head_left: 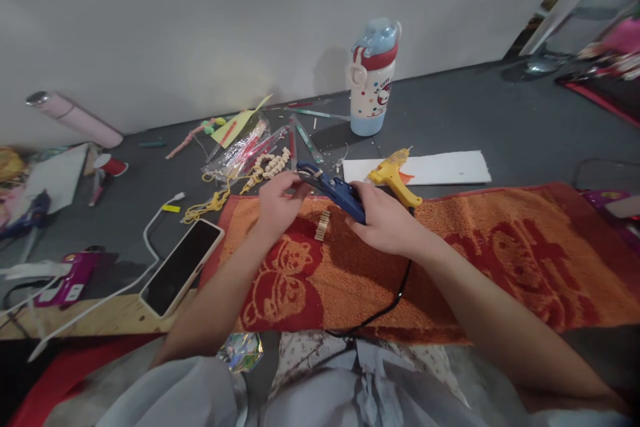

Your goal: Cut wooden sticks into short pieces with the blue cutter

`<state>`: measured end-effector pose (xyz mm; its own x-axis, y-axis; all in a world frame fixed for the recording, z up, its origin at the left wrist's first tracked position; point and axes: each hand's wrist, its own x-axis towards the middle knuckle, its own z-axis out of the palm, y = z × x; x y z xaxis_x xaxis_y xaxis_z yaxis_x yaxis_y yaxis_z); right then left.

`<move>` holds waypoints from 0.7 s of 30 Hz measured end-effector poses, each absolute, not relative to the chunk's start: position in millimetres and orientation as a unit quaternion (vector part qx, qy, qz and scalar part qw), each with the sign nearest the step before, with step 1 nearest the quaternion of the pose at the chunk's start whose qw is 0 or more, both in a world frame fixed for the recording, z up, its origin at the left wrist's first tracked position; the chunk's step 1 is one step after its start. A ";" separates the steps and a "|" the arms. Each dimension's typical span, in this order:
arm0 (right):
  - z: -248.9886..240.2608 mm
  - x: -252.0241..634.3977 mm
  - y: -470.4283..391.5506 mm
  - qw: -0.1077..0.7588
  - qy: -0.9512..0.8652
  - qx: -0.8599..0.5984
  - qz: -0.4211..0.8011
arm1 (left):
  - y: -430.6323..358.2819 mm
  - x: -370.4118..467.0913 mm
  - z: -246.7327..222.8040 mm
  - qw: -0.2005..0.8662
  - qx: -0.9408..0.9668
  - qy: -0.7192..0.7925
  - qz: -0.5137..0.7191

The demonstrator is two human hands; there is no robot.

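My right hand (383,217) is wrapped round the rear of a dark blue hand tool (340,193), whose exact kind I cannot make out. It points up and to the left, above an orange and red towel (370,267). At the tool's front end is my left hand (283,203), its fingers curled together; whatever they pinch is too small to name. Below the tool, a short row of small wooden pieces (323,225) lies on the towel. Behind my right hand, a yellow glue gun (393,177) rests across a white flat strip (450,169).
A blue and white bottle (373,80) stands near the wall. Plastic packets (240,153), yellow string (207,205) and a strand of wooden pieces (270,165) lie behind my left hand. Leftward are a phone (183,267), white cable (150,240) and purple power strip (75,277). A black cord (400,293) crosses the towel.
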<state>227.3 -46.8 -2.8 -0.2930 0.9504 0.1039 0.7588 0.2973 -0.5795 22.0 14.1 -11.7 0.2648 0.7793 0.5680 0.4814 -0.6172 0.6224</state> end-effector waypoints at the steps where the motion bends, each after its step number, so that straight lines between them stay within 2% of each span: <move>1: -4.1 226.7 -46.9 0.223 -0.773 -0.555 0.213 | 12.1 21.7 -10.8 0.110 0.793 0.409 0.438; 3: -6.1 225.7 -47.2 0.222 -0.771 -0.559 0.210 | 8.6 21.4 -8.4 0.032 0.814 0.402 0.417; 6: -6.8 224.9 -47.8 0.217 -0.775 -0.557 0.205 | 4.9 21.8 -3.7 -0.003 0.828 0.381 0.411; 15: -5.1 226.1 -46.9 0.215 -0.779 -0.552 0.207 | -0.2 27.9 6.8 0.103 0.816 0.396 0.408; 21: -5.8 226.7 -46.4 0.219 -0.777 -0.552 0.209 | 2.0 28.6 4.9 0.113 0.798 0.412 0.426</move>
<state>226.7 -46.4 -5.8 -0.2945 0.9493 0.1098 0.7658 0.3031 -0.5672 28.6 2.0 4.9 0.2980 0.7536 0.5860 0.5602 -0.6351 0.5318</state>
